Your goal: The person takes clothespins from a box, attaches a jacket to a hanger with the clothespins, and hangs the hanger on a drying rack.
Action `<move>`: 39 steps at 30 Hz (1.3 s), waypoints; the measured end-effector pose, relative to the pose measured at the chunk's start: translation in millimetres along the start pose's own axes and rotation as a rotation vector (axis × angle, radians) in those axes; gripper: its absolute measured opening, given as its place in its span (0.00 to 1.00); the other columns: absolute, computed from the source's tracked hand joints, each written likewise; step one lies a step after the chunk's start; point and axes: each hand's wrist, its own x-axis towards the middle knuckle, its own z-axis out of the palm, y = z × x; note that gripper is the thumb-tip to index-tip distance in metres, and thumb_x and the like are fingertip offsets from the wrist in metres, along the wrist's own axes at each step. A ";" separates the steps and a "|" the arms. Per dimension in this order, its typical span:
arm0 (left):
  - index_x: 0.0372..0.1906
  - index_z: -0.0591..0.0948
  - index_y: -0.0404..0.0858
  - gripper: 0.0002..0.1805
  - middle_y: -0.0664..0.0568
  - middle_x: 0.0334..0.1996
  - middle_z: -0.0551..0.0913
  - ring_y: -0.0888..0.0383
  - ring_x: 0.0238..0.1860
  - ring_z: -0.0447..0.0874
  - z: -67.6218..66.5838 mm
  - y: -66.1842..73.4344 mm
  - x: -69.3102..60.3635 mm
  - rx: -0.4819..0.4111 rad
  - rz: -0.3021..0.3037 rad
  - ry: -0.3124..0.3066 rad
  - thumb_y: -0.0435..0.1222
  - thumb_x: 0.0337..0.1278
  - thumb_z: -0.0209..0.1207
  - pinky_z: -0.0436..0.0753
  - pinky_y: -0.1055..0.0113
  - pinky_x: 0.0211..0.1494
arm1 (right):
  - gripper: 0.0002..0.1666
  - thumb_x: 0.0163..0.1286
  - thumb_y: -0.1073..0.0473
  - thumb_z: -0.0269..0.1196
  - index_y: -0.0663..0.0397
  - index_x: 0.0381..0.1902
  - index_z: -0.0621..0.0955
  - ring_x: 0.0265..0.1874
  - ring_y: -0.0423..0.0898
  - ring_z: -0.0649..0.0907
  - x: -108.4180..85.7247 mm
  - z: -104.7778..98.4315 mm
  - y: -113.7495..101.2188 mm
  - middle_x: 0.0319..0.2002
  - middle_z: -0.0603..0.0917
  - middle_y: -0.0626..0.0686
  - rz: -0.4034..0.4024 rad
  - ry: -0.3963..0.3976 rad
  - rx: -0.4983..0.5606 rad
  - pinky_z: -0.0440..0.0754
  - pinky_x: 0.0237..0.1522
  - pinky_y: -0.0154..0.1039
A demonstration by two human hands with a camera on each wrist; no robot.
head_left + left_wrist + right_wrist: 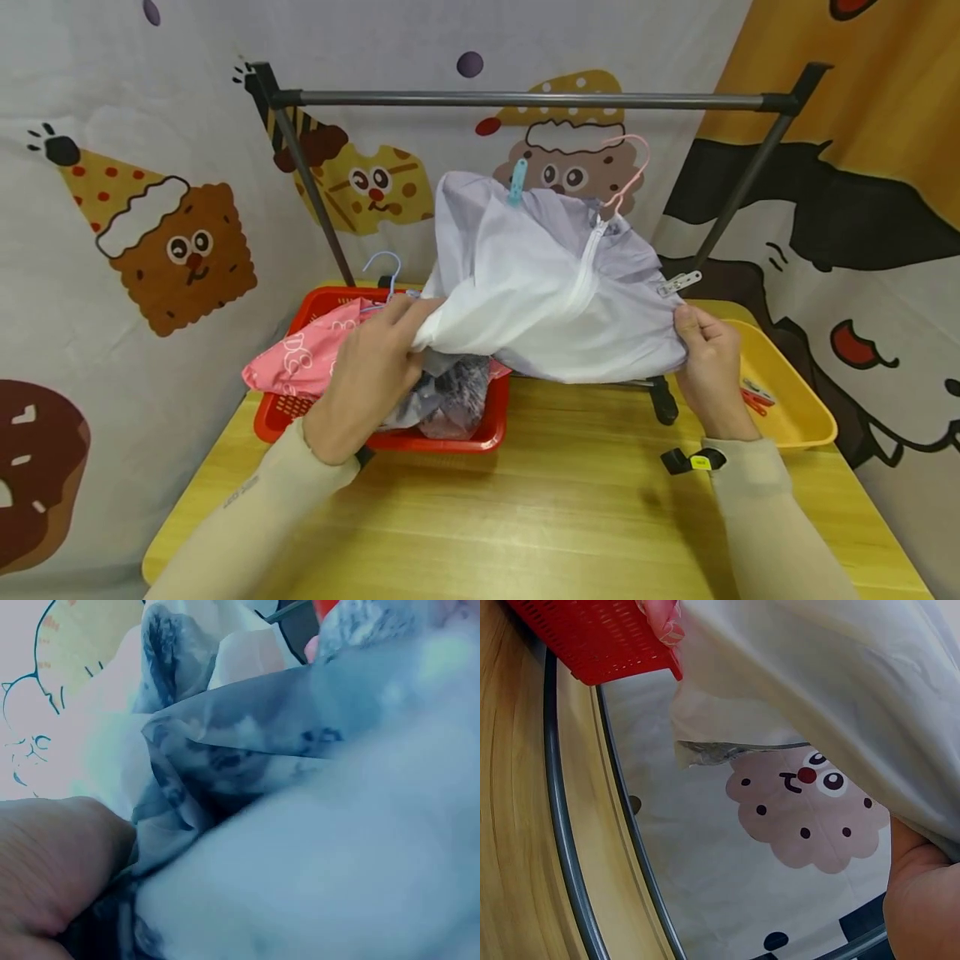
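A white and pale lilac zip garment [525, 283] is held up and spread between both hands, tilted, with a pink hanger [636, 171] at its neck. A blue clothespin [517, 182] stands on its left shoulder and a whitish one [679, 283] on the right. My left hand [371, 375] grips the garment's lower left edge; in the left wrist view that hand [60, 862] is beside bunched cloth [225, 757]. My right hand [712, 367] pinches the right edge, and in the right wrist view the hand [926, 896] is partly behind the fabric [832, 682].
A metal rack with a top bar [525, 100] stands behind the garment. At left, a red basket [450, 444] holds a pink garment [307, 354], grey cloth and a blue hanger [390, 271]. A yellow tray [806, 408] with clothespins [756, 398] sits at right on the wooden table [555, 517].
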 end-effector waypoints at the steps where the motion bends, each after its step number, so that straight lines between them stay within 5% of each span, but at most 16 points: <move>1: 0.70 0.87 0.45 0.32 0.41 0.53 0.90 0.40 0.37 0.94 -0.1 1.0 2.3 -0.009 0.011 0.016 0.19 0.63 0.73 0.98 0.43 0.43 | 0.21 0.93 0.56 0.60 0.67 0.40 0.86 0.26 0.43 0.82 -0.4 -0.5 -0.3 0.29 0.77 0.50 0.001 -0.002 -0.001 0.82 0.29 0.30; 6: 0.66 0.87 0.42 0.29 0.39 0.54 0.88 0.40 0.41 0.95 1.7 8.5 16.7 -0.072 0.058 0.104 0.18 0.64 0.72 0.99 0.43 0.52 | 0.21 0.93 0.56 0.61 0.68 0.43 0.88 0.28 0.43 0.83 -1.7 -2.3 -1.6 0.32 0.81 0.50 0.004 0.001 0.002 0.85 0.31 0.30; 10: 0.65 0.86 0.38 0.26 0.38 0.55 0.89 0.39 0.50 0.96 9.5 13.5 24.5 -0.124 0.029 0.128 0.18 0.65 0.72 0.96 0.41 0.63 | 0.20 0.92 0.56 0.62 0.67 0.44 0.89 0.30 0.42 0.84 -1.4 -3.1 -1.3 0.33 0.83 0.50 0.011 0.018 0.021 0.86 0.33 0.30; 17: 0.72 0.78 0.32 0.35 0.36 0.61 0.91 0.37 0.60 0.94 33.8 11.1 16.7 -0.174 -0.191 -0.089 0.26 0.63 0.81 0.92 0.39 0.71 | 0.19 0.91 0.57 0.63 0.69 0.51 0.91 0.35 0.42 0.87 -3.3 -8.5 0.8 0.38 0.87 0.51 0.022 0.045 0.073 0.91 0.39 0.31; 25: 0.80 0.77 0.38 0.47 0.28 0.79 0.76 0.25 0.75 0.79 38.5 -0.2 -3.1 0.023 -0.271 -0.283 0.45 0.58 0.86 0.84 0.23 0.71 | 0.17 0.90 0.58 0.65 0.70 0.53 0.92 0.36 0.42 0.87 -5.0 -13.8 4.3 0.38 0.86 0.51 0.031 0.074 0.092 0.92 0.40 0.32; 31: 0.85 0.71 0.35 0.53 0.27 0.80 0.76 0.25 0.67 0.86 39.5 -4.1 -10.4 0.048 -0.248 -0.416 0.47 0.60 0.85 0.89 0.25 0.67 | 0.17 0.90 0.58 0.65 0.70 0.49 0.91 0.33 0.43 0.85 -5.6 -16.3 4.4 0.35 0.83 0.51 0.036 0.071 0.044 0.89 0.36 0.30; 39: 0.73 0.78 0.33 0.42 0.35 0.53 0.88 0.38 0.47 0.89 41.0 -5.4 -12.9 0.053 -0.155 -0.387 0.40 0.58 0.88 0.91 0.39 0.48 | 0.20 0.92 0.54 0.63 0.69 0.48 0.90 0.31 0.43 0.84 -8.7 -18.7 4.9 0.34 0.81 0.50 0.052 0.026 -0.009 0.86 0.32 0.29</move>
